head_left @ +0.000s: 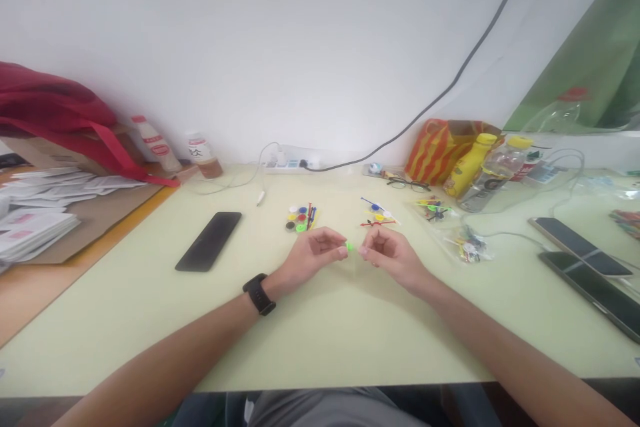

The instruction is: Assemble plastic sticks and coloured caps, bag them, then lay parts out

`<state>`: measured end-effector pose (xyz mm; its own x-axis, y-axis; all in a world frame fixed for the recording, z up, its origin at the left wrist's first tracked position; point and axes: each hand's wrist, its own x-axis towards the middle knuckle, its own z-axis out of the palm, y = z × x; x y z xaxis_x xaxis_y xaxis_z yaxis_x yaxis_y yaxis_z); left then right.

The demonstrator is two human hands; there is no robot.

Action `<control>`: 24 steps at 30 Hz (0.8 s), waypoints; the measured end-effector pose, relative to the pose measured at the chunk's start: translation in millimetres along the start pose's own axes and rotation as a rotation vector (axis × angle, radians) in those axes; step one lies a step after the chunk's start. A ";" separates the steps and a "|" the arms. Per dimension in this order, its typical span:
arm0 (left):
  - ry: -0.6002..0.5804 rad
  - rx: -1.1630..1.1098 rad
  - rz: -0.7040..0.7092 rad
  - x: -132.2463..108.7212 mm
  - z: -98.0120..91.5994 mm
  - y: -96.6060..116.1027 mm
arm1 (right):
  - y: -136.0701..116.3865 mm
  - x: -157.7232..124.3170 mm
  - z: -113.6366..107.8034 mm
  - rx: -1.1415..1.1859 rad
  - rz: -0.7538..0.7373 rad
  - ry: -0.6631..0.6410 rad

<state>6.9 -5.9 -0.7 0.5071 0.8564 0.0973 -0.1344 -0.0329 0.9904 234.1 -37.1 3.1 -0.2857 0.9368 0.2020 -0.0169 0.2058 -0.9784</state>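
Pinched between the thumb and fingers of my left hand [323, 250] is a small bright green plastic piece [350, 246]. My right hand [387, 250] is closed in a pinch just to the right of it; what sits between its fingertips is too small and blurred to make out. Both hands hover over the pale table. Behind my left hand lies a group of small round coloured discs [296, 217] with several thin red, blue and yellow sticks [312, 215]. Beyond my right hand are more loose pieces, among them a red arrow-like piece [377, 223] and a blue stick [371, 203].
Clear bags of small parts [469, 247] lie right of my right hand. A black phone [209, 241] is at left, more phones [580, 245] at right. Bottles [467, 163], glasses [409, 184] and a power strip [290, 163] line the wall. Papers [37, 233] cover the left side.
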 end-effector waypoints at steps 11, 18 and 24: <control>-0.036 0.000 -0.009 -0.3 -0.8 -4.1 | 3.4 -1.2 7.9 -0.092 -0.006 -0.018; 0.000 0.058 -0.018 1.4 -2.7 -5.9 | -8.6 2.1 -26.9 -0.489 -0.071 -0.188; 0.008 0.217 -0.040 1.5 -3.8 -9.7 | -11.8 1.6 -59.1 -0.645 -0.091 -0.411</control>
<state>5.7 -2.3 -10.5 0.5011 0.8635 0.0574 0.0722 -0.1079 0.9915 290.4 -21.3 17.4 -0.6452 0.7538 0.1245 0.4688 0.5193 -0.7146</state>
